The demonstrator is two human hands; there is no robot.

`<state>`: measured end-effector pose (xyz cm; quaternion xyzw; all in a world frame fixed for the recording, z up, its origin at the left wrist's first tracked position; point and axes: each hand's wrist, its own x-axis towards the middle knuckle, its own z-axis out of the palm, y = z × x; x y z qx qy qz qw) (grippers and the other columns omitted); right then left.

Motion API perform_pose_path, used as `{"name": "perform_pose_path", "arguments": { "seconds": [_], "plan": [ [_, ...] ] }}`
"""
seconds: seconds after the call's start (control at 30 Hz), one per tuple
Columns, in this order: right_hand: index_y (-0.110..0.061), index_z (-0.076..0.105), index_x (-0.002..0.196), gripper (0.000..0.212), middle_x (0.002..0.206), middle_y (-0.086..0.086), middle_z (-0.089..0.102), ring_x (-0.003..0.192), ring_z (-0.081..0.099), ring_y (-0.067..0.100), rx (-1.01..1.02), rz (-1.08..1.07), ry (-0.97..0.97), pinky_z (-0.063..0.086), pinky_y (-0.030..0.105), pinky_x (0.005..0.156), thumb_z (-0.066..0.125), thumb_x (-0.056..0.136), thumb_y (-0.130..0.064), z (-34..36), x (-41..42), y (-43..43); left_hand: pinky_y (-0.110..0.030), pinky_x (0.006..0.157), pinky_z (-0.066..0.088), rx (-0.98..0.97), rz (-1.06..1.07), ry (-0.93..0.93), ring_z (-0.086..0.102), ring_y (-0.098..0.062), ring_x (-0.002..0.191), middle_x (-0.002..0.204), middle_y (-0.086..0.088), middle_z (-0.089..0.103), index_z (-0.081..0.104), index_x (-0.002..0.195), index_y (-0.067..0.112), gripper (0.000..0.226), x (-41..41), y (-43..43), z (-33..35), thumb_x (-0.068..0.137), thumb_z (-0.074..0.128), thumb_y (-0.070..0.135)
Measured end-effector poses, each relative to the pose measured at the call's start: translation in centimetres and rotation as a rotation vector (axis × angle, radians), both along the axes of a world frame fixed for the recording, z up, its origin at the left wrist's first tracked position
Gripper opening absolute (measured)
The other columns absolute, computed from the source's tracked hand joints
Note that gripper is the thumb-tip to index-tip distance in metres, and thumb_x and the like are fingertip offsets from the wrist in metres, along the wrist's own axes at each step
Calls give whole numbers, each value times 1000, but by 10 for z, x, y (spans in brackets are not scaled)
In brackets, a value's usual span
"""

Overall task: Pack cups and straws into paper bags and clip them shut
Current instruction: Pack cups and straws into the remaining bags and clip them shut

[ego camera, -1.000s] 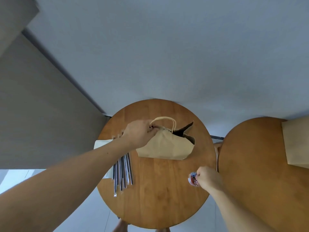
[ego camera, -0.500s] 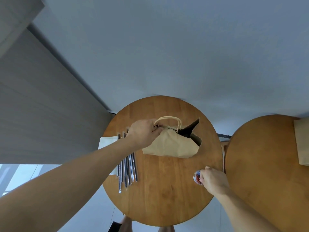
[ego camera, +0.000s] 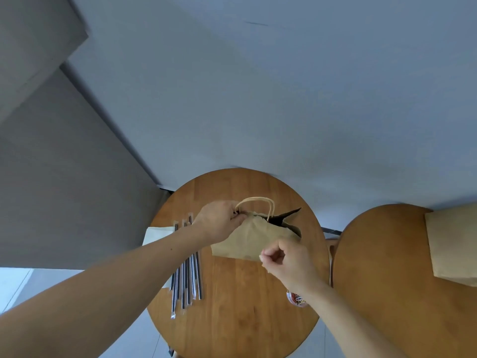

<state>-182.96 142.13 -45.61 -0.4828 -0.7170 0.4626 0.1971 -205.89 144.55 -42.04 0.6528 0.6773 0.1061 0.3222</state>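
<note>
Kraft-brown and lightly creased, a handled paper bag [ego camera: 247,241] sits at the middle of a round wooden counter [ego camera: 232,321], its mouth pressed together on the left and gaping dark on the right. The person's left hand [ego camera: 219,220] pinches the top edge beside the twisted paper handle [ego camera: 258,201], holding the two lips together. The right hand [ego camera: 286,259] hovers before the bag's near face, fingers curled and thumb against forefinger. Whether a clip sits in that pinch is too small to tell.

The step in hand looks to be clipping the bag shut. Done well, the left hand holds the lips flush and flattens the fold toward the open right corner, so the clip bites both layers rather than one. It should go on where the gap is widest and be pushed fully down. Thin paper creases easily, so a straight, firm push suits it better than a twist.

Long black straws in clear wrappers [ego camera: 187,270] lie in a row left of the bag, across a white paper sheet [ego camera: 157,233] overhanging the rim. A small clear tub [ego camera: 296,299] of what look like coloured clips stands near the right rim, half hidden by the right wrist. No cup shows — one may be inside the bag. Just beside stands a second round wooden counter [ego camera: 382,267] carrying a flat beige paper bag [ego camera: 451,244]. Behind are a plain grey-blue wall [ego camera: 284,99] and a pale floor [ego camera: 15,285].
</note>
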Motion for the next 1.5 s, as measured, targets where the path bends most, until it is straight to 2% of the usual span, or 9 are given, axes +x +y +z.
{"name": "perform_pose_path", "arguments": {
  "seconds": [0.2,0.33,0.47,0.63,0.83,0.97,1.13,1.3,1.5],
  "plan": [
    [-39,69,94,32,81,-11,72,70,68,9,31,-170,282,55,21,67,77,83,-11,37,-61,36,-27,53,33,-17,-43,-21,53,-14,63,62,13,53,52,72,35,27,-3,8,4,97,56,26],
    [-34,73,88,24,86,-24,71,81,68,-1,167,-210,188,49,10,71,75,85,-10,30,-71,51,-26,55,37,22,-39,-42,54,-11,65,67,14,56,56,79,33,19,-6,9,1,97,57,28],
    [-30,74,92,18,84,-21,72,77,69,1,225,-176,116,55,18,68,72,88,-13,25,-73,63,-36,70,50,77,-35,-27,63,-19,81,89,3,70,62,107,23,14,-10,10,-3,97,56,30],
    [-49,65,84,37,85,-29,69,82,67,-5,224,-126,35,50,9,72,72,88,-13,29,-73,70,-36,65,48,93,-64,-14,62,-19,74,80,2,68,65,106,22,19,-12,12,-5,100,51,33],
    [-30,71,89,20,80,-27,67,82,65,-5,233,-69,-54,50,10,73,68,90,-10,28,-69,76,-35,65,46,112,-93,-22,59,-18,70,75,4,65,67,104,21,21,-13,16,-3,101,49,30],
    [-19,73,94,10,86,-14,72,79,67,6,287,-39,-114,55,25,75,68,90,-12,26,-67,75,-34,68,44,109,-116,-15,60,-20,73,78,1,67,68,104,20,20,-13,18,-4,101,49,27],
    [-20,71,93,3,83,-11,72,74,66,7,324,9,-221,54,28,70,69,90,-21,24,-63,75,-34,70,46,120,-92,-50,62,-19,74,79,1,68,69,102,19,18,-12,16,-5,99,51,24],
    [-22,70,98,16,84,-7,71,75,65,11,304,108,-434,54,35,71,66,91,-35,26,-63,81,-28,63,34,151,-71,-75,60,-19,68,71,0,66,68,93,16,17,-8,13,-8,99,53,23],
    [-24,69,101,16,90,-8,71,82,65,13,276,134,-518,55,35,72,62,93,-35,31,-67,81,-35,72,47,153,-71,-54,63,-19,72,77,-1,69,69,97,15,19,-9,10,-7,99,53,24]
  ]
}}
